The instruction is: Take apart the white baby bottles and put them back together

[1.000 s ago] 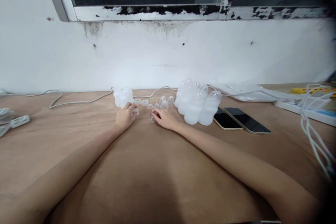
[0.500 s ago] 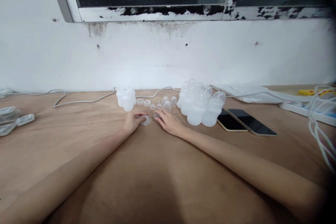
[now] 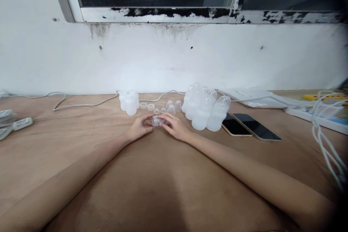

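My left hand is closed with thumb and fingers round a clear screw ring, its ribbed side upright. Against it, my right hand pinches a small clear bottle nipple, partly hidden by the fingers. The two parts meet or nearly meet. Just behind my hands lie two white rings, two loose nipples and several clear domed caps.
Several capped white baby bottles stand at the right, beside two phones. Uncapped bottles stand at the left back. A white cable runs along the wall. Left are small white packs; right, a power strip and loose cables.
My left hand has raised the ring from the table and turned it on its side. The ring and the nipple in my right hand have come together.
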A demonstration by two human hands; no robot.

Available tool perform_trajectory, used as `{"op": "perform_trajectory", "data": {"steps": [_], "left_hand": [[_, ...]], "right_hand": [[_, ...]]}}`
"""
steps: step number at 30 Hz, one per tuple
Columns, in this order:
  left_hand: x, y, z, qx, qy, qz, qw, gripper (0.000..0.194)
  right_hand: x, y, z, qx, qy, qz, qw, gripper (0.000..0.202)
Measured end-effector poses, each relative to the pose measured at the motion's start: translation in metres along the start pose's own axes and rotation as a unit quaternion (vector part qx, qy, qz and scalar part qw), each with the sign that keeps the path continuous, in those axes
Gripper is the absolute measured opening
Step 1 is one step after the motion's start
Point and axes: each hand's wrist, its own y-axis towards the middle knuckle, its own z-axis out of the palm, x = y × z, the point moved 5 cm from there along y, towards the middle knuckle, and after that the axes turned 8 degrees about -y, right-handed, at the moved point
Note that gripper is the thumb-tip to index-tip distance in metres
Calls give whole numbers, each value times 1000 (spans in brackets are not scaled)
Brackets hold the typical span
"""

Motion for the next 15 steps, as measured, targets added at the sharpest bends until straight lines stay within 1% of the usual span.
{"op": "perform_trajectory", "data": {"steps": [2,4,6,8,10,11,13,15], "left_hand": [[-2,-1,2,17,1,11,1000,54],[-2,-1,2,5,-6,4,1000,49],[-1,0,-1,-37,-23,-15,999,46],[2,0,-5,-76,-49,-41,995,45],[4,1,-7,-88,-66,-59,992,44],[4,1,-7,-87,-70,-64,992,44],[4,1,-7,-81,-70,-70,992,44],[4,1,-6,-78,-63,-74,992,44]], "right_hand": [[2,0,0,3,21,-4,1000,30],[-1,0,0,-11,53,27,998,33],[-14,1,1,-46,99,97,989,33],[-34,0,3,-89,151,181,968,29],[-55,-2,8,-125,201,247,940,28],[-63,-3,10,-139,221,267,928,29],[-71,-3,13,-147,241,278,918,31],[-68,-2,13,-124,215,261,933,31]]}}
